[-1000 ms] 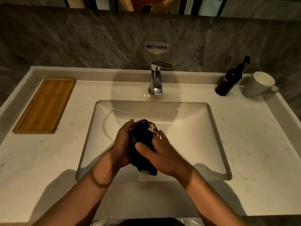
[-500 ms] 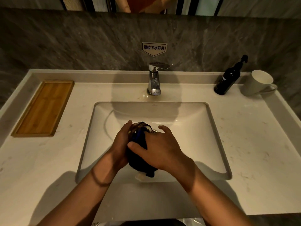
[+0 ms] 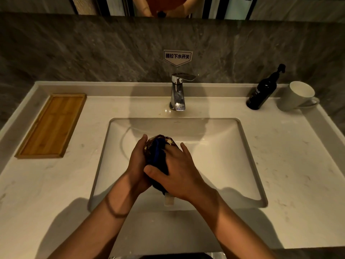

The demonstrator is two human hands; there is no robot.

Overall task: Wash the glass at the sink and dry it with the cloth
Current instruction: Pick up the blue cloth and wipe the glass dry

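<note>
Both hands meet over the sink basin (image 3: 214,156): left hand (image 3: 137,165) wraps the faceted glass (image 3: 149,144), right hand (image 3: 179,174) presses the dark blue cloth (image 3: 158,156) into it.

Since half a second ago, the right hand (image 3: 179,172) has shifted on the cloth (image 3: 158,157): its fingers now spread toward the far side and its thumb presses lower on the near end. More of the faceted glass (image 3: 164,140) rim shows at the far end again. The left hand (image 3: 137,163) has changed its grip little, if at all.
</note>
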